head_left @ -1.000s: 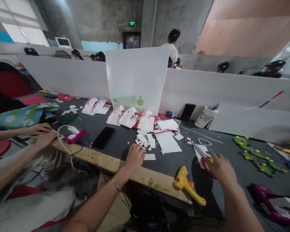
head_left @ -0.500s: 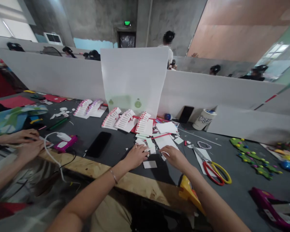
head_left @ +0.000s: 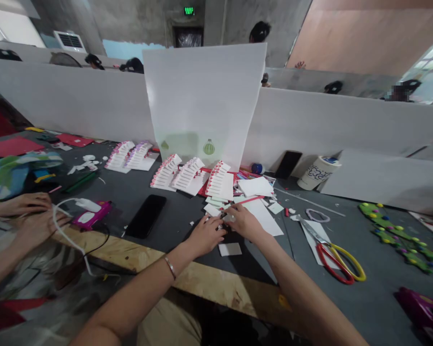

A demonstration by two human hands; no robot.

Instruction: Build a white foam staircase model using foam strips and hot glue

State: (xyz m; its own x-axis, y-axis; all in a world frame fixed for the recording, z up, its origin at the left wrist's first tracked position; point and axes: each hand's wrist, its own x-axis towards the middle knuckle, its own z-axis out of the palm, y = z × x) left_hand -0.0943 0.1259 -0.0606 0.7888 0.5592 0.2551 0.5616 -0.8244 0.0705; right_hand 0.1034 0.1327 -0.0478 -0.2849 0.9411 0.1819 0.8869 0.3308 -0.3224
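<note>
My left hand (head_left: 206, 235) rests low over the dark table, its fingers bent and closed; what they hold, if anything, is hidden. Right beside it, my right hand (head_left: 244, 222) pinches a small pale piece of paper (head_left: 230, 218), and the fingertips of both hands nearly meet. Just below them lies a white paper rectangle (head_left: 230, 249). Pale green and white paper pieces (head_left: 212, 210) are scattered behind my fingers. A larger white sheet (head_left: 265, 217) reaches under my right wrist. Beyond stand fan-like rows of white strips with red tips (head_left: 167, 173).
A black phone (head_left: 146, 216) lies to the left, near a co-worker's hands (head_left: 32, 218). Scissors (head_left: 334, 254) with red and yellow handles lie on the right. A white cup (head_left: 317, 174) and a propped phone (head_left: 288, 164) stand behind. A white board (head_left: 205, 96) rises at the back.
My right hand has moved left and slightly up, in close to my left hand, and now has a small pale piece in its fingers. The view has shifted slightly.
</note>
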